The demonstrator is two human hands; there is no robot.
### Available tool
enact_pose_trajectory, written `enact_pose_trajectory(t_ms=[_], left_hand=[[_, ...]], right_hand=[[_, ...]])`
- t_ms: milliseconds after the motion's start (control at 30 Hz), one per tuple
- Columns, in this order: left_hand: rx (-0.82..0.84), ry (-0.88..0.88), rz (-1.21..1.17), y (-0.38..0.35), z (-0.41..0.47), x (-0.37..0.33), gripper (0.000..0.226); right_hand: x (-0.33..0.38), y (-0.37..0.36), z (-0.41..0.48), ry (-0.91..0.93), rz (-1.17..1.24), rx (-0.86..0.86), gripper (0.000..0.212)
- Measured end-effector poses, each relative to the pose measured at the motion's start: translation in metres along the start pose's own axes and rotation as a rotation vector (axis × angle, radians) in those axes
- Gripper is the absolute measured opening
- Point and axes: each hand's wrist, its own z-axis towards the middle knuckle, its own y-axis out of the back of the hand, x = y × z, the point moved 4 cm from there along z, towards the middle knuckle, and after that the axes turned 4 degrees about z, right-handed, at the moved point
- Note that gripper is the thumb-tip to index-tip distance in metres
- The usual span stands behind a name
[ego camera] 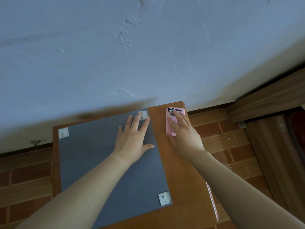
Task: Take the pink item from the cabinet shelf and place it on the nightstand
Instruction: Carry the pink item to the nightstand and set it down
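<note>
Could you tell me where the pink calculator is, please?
In the head view, the calculator lies far right on the nightstand, under the right hand, beside the grey mat.

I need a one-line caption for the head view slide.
Right hand rests on the pink calculator on the nightstand; left hand flat on grey board.

A pink pocket calculator (169,128) lay flat, face up, on the brown wooden nightstand (181,179), near its back right corner by the wall. It was slim and rectangular, with a dark cartoon character, a small display at its far end and pink keys below. The right hand (183,134) rested straight-fingered across its keys.
</note>
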Motion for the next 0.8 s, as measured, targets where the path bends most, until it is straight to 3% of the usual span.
enact_pose_trajectory(t_ms=[267, 433, 800], left_hand=[[-0.053, -0.007, -0.135, 0.015, 0.035, -0.019, 0.082], [0.021, -0.063, -0.034, -0.001, 0.034, -0.023, 0.082], [-0.008, -0.064, -0.016, -0.005, 0.035, -0.024, 0.082]], right_hand=[[-0.010, 0.002, 0.006, -0.004, -0.017, 0.065, 0.059], [-0.014, 0.007, 0.007, 0.034, -0.034, 0.079, 0.052], [-0.008, 0.002, 0.008, 0.069, 0.005, 0.064, 0.055]])
